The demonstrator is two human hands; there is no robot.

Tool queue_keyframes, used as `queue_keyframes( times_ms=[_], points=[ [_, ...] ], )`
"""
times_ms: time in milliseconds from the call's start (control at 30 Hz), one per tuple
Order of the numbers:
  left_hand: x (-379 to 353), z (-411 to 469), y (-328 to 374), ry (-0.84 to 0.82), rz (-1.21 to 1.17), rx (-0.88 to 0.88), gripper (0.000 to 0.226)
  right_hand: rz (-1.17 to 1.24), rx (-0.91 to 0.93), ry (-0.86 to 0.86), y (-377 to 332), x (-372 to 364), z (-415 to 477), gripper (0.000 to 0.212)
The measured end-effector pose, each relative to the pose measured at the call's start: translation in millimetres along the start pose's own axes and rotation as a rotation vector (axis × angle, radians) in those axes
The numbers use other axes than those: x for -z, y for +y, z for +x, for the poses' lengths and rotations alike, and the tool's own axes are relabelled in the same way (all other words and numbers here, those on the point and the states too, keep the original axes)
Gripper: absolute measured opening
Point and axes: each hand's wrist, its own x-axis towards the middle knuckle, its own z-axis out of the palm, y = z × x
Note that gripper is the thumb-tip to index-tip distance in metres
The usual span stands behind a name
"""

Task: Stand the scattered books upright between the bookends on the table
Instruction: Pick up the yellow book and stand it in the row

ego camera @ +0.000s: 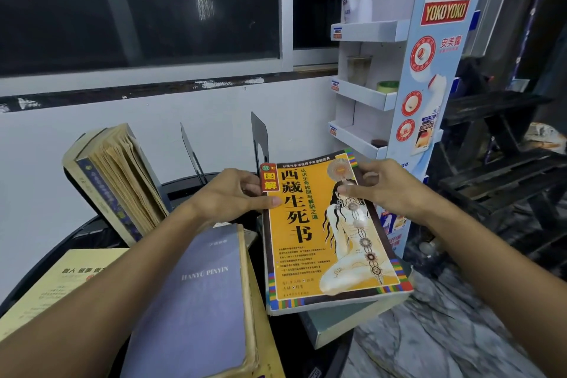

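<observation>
An orange-covered book (325, 242) is held over the table's right side. My left hand (233, 196) grips its upper left corner, thumb on the cover. My right hand (383, 187) grips its upper right corner, thumb on the cover too. Two black metal bookends (260, 139) (190, 149) stand at the back of the dark round table (92, 232). A thick old book (119, 181) with yellowed pages leans upright at the left of them. A purple book (199, 307) lies flat under my left forearm. A grey book (340, 325) lies beneath the orange one.
A yellow book or sheet (58, 282) lies flat at the table's left. A cardboard display shelf (399, 95) stands close at the right. A white wall and a dark window are behind the table. Dark wooden furniture (497, 156) fills the far right.
</observation>
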Motion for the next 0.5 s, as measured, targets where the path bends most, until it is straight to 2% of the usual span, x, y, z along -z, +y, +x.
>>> queue_keyframes(
  times_ms=[200,267,367,500],
  points=[
    [12,-20,33,0.139,-0.193,-0.145,0.045,0.062,0.184,0.198,-39,16,-7,0.034],
    [18,-25,45,0.207,-0.163,-0.229,0.052,0.068,0.259,0.251,-50,19,-9,0.037],
    [28,-27,54,0.317,-0.016,-0.336,0.062,0.044,0.361,0.33,-59,22,-6,0.053],
    [32,-31,56,0.382,-0.027,-0.4,0.072,0.071,0.417,0.423,-65,21,-7,0.064]
  ],
)
